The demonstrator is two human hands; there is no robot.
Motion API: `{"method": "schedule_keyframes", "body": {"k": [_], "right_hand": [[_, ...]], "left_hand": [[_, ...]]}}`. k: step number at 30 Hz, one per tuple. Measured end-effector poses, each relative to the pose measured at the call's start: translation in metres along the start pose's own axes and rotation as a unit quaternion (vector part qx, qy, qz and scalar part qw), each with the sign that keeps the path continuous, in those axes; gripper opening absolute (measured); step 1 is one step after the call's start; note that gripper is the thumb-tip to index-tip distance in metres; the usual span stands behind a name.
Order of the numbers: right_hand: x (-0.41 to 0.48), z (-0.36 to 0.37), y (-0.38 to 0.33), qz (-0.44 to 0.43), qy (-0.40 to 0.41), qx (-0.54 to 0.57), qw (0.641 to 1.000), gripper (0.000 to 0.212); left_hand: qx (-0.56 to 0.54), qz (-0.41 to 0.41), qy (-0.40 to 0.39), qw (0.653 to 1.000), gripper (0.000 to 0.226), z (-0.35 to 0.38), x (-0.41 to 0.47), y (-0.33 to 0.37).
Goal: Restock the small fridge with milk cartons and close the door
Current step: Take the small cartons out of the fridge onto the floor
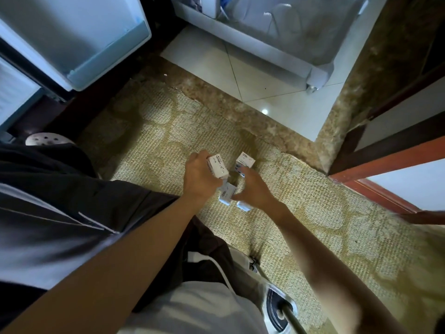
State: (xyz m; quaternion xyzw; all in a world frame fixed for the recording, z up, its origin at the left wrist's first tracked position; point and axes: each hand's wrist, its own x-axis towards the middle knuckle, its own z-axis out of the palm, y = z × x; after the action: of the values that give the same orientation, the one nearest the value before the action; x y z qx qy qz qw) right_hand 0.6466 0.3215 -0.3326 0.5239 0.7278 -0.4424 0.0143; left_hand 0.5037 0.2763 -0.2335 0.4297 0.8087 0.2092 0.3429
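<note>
Down on the woven rug we find four small white milk cartons clustered between the two hands. Our left hand has its grip curled round one carton, held tilted with its printed top face showing; the fingers themselves are hidden behind the back of the hand. Just to its right a second carton stands upright on the rug. Our right hand hovers with a wide grip, fingers spread and holding nothing. Its forefinger reaches the foot of the upright carton, though we cannot tell whether it touches. A third carton lies between the two hands near the right thumb, and a fourth carton is half hidden under the right palm and blurred. The print on every carton is too small to read.

At upper left the fridge door stands open, its inner shelf facing us; the fridge body is mostly cut off by the left edge, well apart from the cartons. A translucent tub on the tiled floor is cropped at the top.
</note>
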Motion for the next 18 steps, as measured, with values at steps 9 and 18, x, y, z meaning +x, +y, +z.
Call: {"method": "schedule_keyframes", "body": {"k": [9, 18], "right_hand": [[-0.009, -0.032, -0.045, -0.061, -0.075, 0.188, 0.977, 0.061], [-0.016, -0.053, 0.002, 0.073, 0.154, 0.229, 0.959, 0.052]], "left_hand": [[-0.024, 0.045, -0.061, 0.997, 0.05, -0.001, -0.003, 0.008], [-0.05, 0.039, -0.102, 0.993, 0.057, -0.002, -0.008, 0.015]]}}
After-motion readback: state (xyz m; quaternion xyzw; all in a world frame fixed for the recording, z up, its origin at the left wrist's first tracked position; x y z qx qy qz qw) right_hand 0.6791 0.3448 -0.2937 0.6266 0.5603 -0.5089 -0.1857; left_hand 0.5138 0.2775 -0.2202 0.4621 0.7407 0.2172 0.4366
